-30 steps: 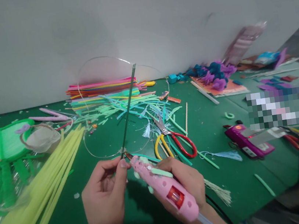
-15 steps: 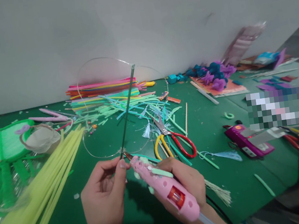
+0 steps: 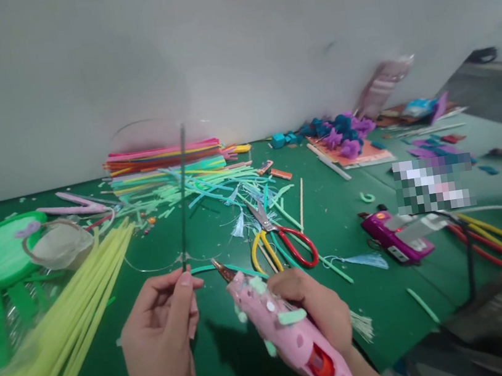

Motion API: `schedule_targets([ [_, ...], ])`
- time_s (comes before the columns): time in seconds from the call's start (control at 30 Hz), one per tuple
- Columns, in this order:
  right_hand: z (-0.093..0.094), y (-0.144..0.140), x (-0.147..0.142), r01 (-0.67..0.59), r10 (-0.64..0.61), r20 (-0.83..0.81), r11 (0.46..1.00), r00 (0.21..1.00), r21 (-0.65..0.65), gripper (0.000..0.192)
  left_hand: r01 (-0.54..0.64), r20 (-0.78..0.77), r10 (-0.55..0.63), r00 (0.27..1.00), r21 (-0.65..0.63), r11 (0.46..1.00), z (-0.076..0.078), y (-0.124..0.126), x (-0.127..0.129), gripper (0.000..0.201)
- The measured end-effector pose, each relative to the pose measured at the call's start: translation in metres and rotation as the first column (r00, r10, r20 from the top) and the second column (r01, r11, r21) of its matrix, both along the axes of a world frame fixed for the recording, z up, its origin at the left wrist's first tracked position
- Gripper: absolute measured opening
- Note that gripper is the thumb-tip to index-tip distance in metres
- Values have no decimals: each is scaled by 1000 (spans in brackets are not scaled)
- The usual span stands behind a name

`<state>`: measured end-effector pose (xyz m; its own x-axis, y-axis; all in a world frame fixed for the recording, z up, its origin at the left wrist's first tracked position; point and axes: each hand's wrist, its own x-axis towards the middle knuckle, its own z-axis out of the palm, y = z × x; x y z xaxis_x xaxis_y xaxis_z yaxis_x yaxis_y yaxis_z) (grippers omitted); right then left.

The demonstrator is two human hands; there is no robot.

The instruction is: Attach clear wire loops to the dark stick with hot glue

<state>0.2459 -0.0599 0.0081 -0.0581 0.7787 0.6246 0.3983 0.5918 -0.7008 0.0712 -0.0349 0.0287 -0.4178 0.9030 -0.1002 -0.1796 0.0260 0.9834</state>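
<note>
We pinch a thin dark stick [image 3: 183, 197] upright in our left hand [image 3: 161, 344], thumb and forefinger closed on its lower end. At three o'clock our right hand [image 3: 318, 312] grips a pink glue gun [image 3: 290, 332], nozzle just beside the stick. Beyond, at one o'clock, scissors [image 3: 277, 240] lie on the green table [image 3: 360, 272].

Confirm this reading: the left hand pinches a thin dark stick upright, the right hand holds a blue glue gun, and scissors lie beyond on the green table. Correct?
Not quite. In the head view the glue gun in the right hand is pink, not blue. The rest stands.
</note>
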Motion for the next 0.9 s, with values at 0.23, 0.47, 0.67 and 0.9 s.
schedule_targets([
  [0.23, 8, -4, 25, 373, -345, 268, 926, 900, -61, 12, -47, 159, 40, 986, 41, 998, 12, 0, -5, 16],
  [0.47, 9, 30, 76, 618, -352, 681, 763, 643, -190, 25, -32, 187, 19, 982, 68, 997, 11, -1, -9, 16],
  [0.67, 2, 63, 103, 596, -294, 724, 778, 625, -199, 20, -3, 187, -5, 982, 42, 999, 13, -2, -7, 17],
  [0.9, 13, 50, 84, 575, -294, 726, 800, 622, -169, 24, 88, 191, -92, 977, 29, 996, 9, -2, -5, 20],
])
